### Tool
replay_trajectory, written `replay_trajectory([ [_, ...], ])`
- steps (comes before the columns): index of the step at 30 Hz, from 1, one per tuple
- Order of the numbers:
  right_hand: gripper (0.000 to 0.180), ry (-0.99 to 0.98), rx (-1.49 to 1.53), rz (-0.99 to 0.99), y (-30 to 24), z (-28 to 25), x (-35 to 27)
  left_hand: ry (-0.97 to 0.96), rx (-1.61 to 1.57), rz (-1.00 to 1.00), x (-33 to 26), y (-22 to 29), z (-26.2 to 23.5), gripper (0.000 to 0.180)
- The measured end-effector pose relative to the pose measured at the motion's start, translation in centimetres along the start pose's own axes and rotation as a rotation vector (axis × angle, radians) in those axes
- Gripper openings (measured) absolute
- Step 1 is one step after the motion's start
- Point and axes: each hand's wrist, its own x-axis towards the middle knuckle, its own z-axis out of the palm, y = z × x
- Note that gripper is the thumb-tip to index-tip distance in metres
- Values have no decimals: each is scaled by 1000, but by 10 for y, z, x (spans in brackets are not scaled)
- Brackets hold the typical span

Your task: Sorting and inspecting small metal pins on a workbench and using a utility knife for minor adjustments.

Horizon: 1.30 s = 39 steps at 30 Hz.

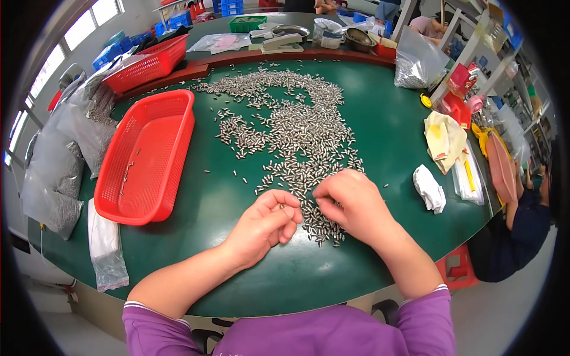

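A large pile of small silvery metal pins (309, 127) with pointed ends spreads over the green table, from the far edge down to my hands. My left hand (267, 222) is closed at the pile's near left side, thumb against the curled fingers. Whatever it holds, if anything, is hidden. Across from it, my right hand (356, 204) bends over the pile's near right side, fingers drawn together and pointing left. Its fingertips are at the pins, and I cannot see what lies between them. A narrow gap separates the two hands.
A red plastic basket (185, 136) with a few pins inside stands on the left. Beyond it are bags of metal parts (56, 172) and another red basket (148, 64). To the right lie a white cloth (428, 188), a cream cloth (445, 139) and a bag of parts (415, 62). A person sits at far right.
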Motion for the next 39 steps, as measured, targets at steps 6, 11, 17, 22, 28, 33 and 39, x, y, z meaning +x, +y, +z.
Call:
replay_trajectory([
  [6, 18, -17, 161, -113, -10, 5, 0, -49, 30, -55, -1, -1, 1, 13],
  [11, 24, 21, 204, -95, -11, 7, -1, -67, 47, -74, -2, -1, 1, 12],
  [17, 31, 67, 212, -86, -10, 9, -1, -98, 93, -101, -2, -1, -1, 12],
  [22, 36, 126, 160, -205, -12, 10, -1, -75, 182, -100, -1, -3, 2, 13],
  [28, 34, 242, 121, -57, -7, 1, 3, -90, 159, -82, -2, -1, 3, 12],
  [33, 31, 269, 59, -14, -4, 0, 4, -143, 140, -60, -2, -2, 0, 14],
  [39, 17, 142, -50, 55, 4, 4, -1, -89, 281, -3, -4, 0, 4, 12],
])
